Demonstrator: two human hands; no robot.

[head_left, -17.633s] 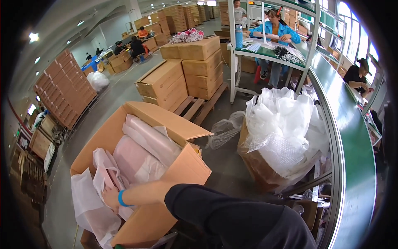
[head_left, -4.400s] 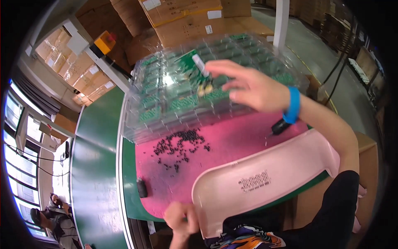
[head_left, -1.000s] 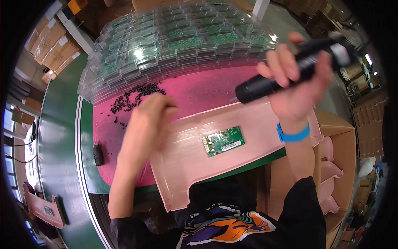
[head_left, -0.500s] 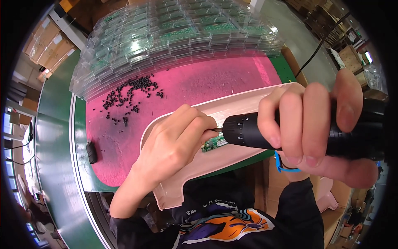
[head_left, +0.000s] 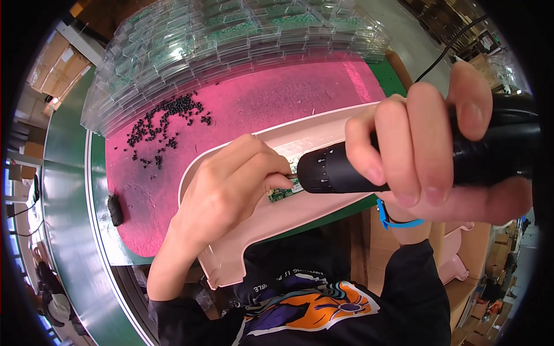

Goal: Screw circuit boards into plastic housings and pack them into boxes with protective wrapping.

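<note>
My right hand (head_left: 424, 144) is wrapped round a black electric screwdriver (head_left: 332, 170), which lies nearly level and points left. Its bit reaches a green circuit board (head_left: 280, 195) inside a pale pink plastic housing (head_left: 259, 226). My left hand (head_left: 222, 184) arches over the housing's left part, thumb and fingertips pinched together at the bit's tip. Whatever is between those fingertips is too small or hidden to make out. Part of the board is covered by the left fingers and the screwdriver's nose.
Many small black screws (head_left: 180, 105) lie scattered on the pink mat (head_left: 259, 95). Behind them, stacked clear plastic trays (head_left: 248, 43) hold green boards. A small black object (head_left: 115, 211) rests at the mat's left edge. Pink parts (head_left: 455, 267) sit in a cardboard box at right.
The whole scene has shifted slightly left and up in the picture. Both hands keep their hold, with the screwdriver's bit still at the left fingertips over the board.
</note>
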